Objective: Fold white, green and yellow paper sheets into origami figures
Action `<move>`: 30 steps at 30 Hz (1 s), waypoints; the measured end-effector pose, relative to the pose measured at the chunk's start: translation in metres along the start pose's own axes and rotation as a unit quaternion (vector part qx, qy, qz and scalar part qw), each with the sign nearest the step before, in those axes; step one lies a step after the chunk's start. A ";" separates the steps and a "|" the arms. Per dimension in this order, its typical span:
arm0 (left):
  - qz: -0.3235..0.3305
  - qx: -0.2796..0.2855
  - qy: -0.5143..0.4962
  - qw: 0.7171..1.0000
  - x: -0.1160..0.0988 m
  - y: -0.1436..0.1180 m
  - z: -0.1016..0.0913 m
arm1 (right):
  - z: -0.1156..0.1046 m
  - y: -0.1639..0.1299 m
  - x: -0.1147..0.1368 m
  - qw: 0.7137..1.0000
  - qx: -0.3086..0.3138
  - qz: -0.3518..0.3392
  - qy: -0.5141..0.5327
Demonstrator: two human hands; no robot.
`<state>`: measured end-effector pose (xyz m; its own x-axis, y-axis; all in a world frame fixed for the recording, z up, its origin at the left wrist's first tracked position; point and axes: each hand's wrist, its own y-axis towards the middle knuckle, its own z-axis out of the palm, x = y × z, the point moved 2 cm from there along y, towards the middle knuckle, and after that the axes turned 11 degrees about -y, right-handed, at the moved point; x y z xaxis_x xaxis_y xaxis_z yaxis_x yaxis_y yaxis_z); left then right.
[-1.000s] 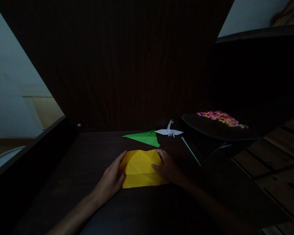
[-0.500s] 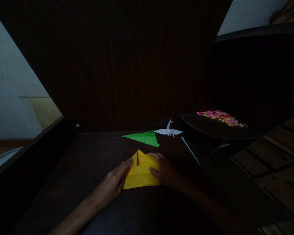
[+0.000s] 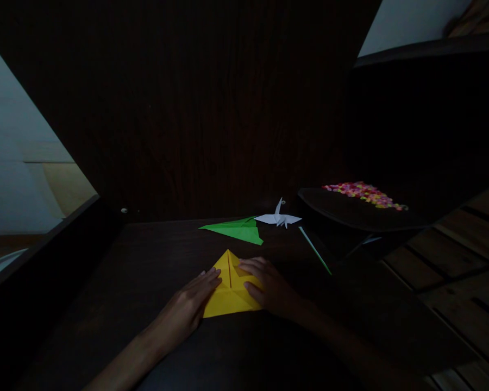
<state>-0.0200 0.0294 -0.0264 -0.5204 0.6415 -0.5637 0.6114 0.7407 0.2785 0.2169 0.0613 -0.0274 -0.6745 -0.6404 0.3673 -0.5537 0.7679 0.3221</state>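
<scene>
**Yellow paper pressed flat by both hands on dark table**

Yellow paper (image 3: pixel 229 293) is seen folded into a triangle-like shape, peak pointing away from the person, with a centre crease running down from the peak. It lies flat on the dark table (image 3: pixel 146 255), near the front edge.

Left hand (image 3: pixel 187 307) is laid on the paper's left edge, fingers stretched out and held together, tips near the crease. Right hand (image 3: pixel 271 288) is laid on the paper's right side, fingers slightly spread and bent, pressed down on the sheet. Nothing is gripped by either hand; the paper is only pinned under them.

Beyond the yellow paper, a green folded paper (image 3: pixel 238 229) is seen lying flat. Just right of that, a white paper crane (image 3: pixel 277 217) stands upright. A thin green stick (image 3: pixel 314 250) is seen to the right of the yellow paper. Further right, a dark tray (image 3: pixel 350 214) with small colourful bits (image 3: pixel 362 193) is seen. Lighting is very dim.
</scene>
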 end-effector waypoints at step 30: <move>0.017 0.074 0.089 0.993 -0.013 0.003 0.001 | 0.006 -0.002 0.006 0.996 0.060 -0.052 -0.036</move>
<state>-0.0106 0.0236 -0.0194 -0.5870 0.7011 -0.4048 0.7051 0.6884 0.1697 0.2105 0.0562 -0.0310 -0.6411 -0.7177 0.2717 -0.6741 0.6959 0.2476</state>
